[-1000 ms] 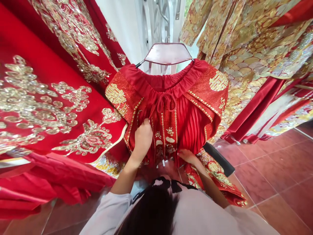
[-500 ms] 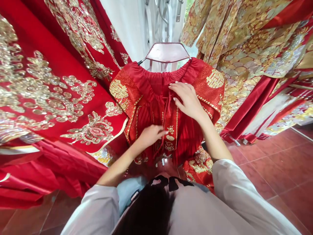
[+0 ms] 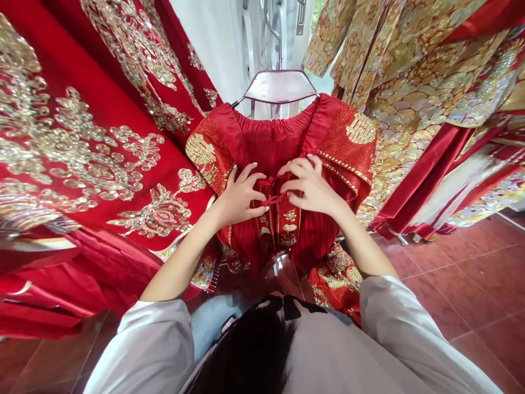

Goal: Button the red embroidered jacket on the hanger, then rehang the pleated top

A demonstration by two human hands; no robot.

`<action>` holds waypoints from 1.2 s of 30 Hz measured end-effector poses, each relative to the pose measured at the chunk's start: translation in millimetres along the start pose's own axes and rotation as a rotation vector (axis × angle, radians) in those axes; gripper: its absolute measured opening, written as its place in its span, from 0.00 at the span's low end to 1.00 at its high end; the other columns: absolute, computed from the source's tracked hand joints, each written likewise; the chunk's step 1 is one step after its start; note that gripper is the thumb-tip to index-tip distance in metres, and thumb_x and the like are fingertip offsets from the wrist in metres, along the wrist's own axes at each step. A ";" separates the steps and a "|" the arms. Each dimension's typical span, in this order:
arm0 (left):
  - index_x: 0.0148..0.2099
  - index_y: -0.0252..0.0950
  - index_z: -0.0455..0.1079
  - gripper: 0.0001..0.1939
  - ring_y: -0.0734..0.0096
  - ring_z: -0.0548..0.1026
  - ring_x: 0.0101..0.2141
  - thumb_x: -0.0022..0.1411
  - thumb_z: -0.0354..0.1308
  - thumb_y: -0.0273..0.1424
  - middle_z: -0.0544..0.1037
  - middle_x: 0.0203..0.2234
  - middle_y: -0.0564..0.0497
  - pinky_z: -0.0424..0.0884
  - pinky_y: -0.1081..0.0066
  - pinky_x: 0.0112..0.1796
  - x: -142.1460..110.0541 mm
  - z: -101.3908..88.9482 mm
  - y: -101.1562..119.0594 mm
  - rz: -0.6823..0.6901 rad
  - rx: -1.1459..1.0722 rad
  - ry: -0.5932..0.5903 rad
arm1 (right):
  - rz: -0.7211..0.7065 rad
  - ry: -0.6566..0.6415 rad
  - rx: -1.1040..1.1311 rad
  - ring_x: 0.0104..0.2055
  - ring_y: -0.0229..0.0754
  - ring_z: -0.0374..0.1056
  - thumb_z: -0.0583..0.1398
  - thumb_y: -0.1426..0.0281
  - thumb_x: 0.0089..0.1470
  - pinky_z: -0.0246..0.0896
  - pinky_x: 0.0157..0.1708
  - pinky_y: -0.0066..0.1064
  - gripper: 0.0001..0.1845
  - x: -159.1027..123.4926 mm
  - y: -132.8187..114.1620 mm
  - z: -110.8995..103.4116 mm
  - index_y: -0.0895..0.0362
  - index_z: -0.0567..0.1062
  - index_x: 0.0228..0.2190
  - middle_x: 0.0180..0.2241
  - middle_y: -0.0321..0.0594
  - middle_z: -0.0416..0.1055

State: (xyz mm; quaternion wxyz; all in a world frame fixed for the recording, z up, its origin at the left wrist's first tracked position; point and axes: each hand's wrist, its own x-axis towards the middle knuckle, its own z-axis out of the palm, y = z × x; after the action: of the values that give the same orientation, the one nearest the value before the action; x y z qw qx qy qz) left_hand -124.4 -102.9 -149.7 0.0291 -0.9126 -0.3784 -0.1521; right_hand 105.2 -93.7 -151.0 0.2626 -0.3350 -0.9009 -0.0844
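Hands at the skirt's drawstring, tie unfinished.

Left hand and right hand meet at the front of the red skirt, each pinching a strand of the thin red drawstring between thumb and fingertips, other fingers spread loosely over the pleats. A short run of cord stretches between the two pinches; no finished bow shows, so the tie looks only partly worked, and whether it is being tightened or loosened cannot be told. The skirt hangs by its gathered waistband from a hanger, its gold-embroidered panels falling to each side. Red embroidered cloth hangs on the left, gold robes on the right, over a red tiled floor.
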 end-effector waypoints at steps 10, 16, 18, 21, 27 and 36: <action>0.50 0.31 0.65 0.18 0.55 0.66 0.49 0.61 0.56 0.36 0.72 0.44 0.42 0.56 0.50 0.54 11.8 1.1 9.5 -0.163 0.095 0.095 | 0.433 -0.199 0.276 0.29 0.39 0.68 0.52 0.69 0.58 0.59 0.33 0.30 0.18 -16.6 -37.6 41.0 0.57 0.74 0.48 0.32 0.42 0.75; 0.43 0.33 0.71 0.10 0.53 0.66 0.45 0.65 0.50 0.29 0.73 0.39 0.41 0.59 0.50 0.47 19.3 10.8 13.7 -0.072 0.302 0.067 | 0.604 0.183 0.604 0.26 0.37 0.69 0.52 0.66 0.60 0.62 0.30 0.27 0.17 1.9 -25.7 75.0 0.62 0.74 0.43 0.34 0.43 0.75; 0.43 0.34 0.71 0.10 0.54 0.67 0.43 0.66 0.50 0.30 0.73 0.38 0.42 0.59 0.51 0.47 16.4 8.9 11.4 -0.045 0.305 0.070 | 0.612 0.249 0.715 0.23 0.36 0.67 0.53 0.64 0.59 0.61 0.27 0.26 0.17 3.8 -28.1 78.4 0.62 0.76 0.37 0.29 0.41 0.74; 0.43 0.36 0.72 0.10 0.57 0.67 0.41 0.67 0.49 0.29 0.72 0.36 0.44 0.59 0.53 0.45 10.8 3.8 10.2 -0.016 0.330 0.106 | 0.607 0.264 0.707 0.21 0.35 0.64 0.54 0.64 0.59 0.57 0.25 0.25 0.16 2.4 -32.6 76.8 0.61 0.77 0.31 0.22 0.37 0.71; 0.36 0.39 0.72 0.10 0.66 0.67 0.34 0.64 0.51 0.23 0.71 0.31 0.49 0.56 0.59 0.41 -1.9 -13.4 13.5 0.002 0.377 0.378 | 0.660 -0.149 0.402 0.36 0.38 0.72 0.49 0.69 0.63 0.60 0.37 0.24 0.19 -23.8 -46.5 96.4 0.58 0.79 0.37 0.35 0.41 0.77; 0.48 0.40 0.68 0.13 0.59 0.68 0.43 0.65 0.50 0.38 0.71 0.41 0.45 0.62 0.59 0.45 -32.1 -60.7 10.7 -0.092 0.089 0.506 | 0.785 -0.675 0.213 0.34 0.46 0.74 0.59 0.78 0.49 0.59 0.30 0.26 0.08 -77.1 -65.7 97.3 0.59 0.79 0.27 0.29 0.47 0.77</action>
State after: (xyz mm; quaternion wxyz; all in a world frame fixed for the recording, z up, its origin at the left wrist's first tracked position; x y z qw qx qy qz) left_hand -153.9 -142.6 -100.8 0.1560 -0.8252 -0.4065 -0.3598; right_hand 71.2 -154.9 -272.8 0.0022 -0.6272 -0.7457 0.2248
